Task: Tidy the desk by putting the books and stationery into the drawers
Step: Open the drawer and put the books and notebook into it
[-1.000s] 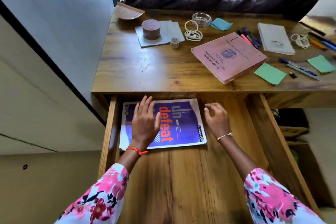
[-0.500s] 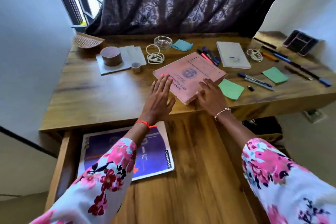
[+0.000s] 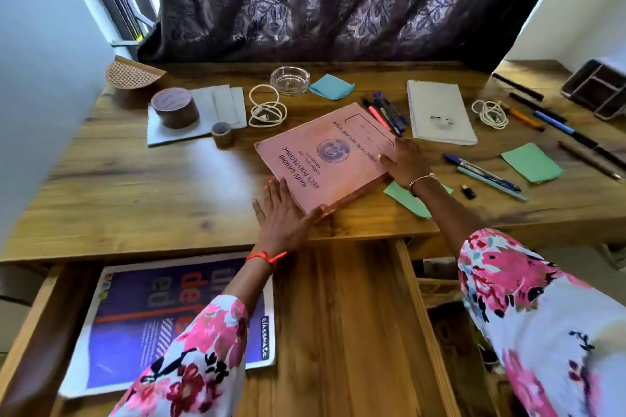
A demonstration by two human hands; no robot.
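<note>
Fingers [image 3: 273, 196] spread flat, the left hand [image 3: 283, 215] touches the pink book [image 3: 325, 152] at its near corner on the desk [image 3: 152, 193], the right hand [image 3: 404, 162] presses its right edge, and a purple book [image 3: 145, 315] lies in the drawer [image 3: 342, 322].

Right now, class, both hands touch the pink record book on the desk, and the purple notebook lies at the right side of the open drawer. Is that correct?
Not quite. The head view shows the purple notebook at the left side of the open drawer, not the right. The rest stands: the left hand and right hand both touch the pink record book on the desk.
</note>
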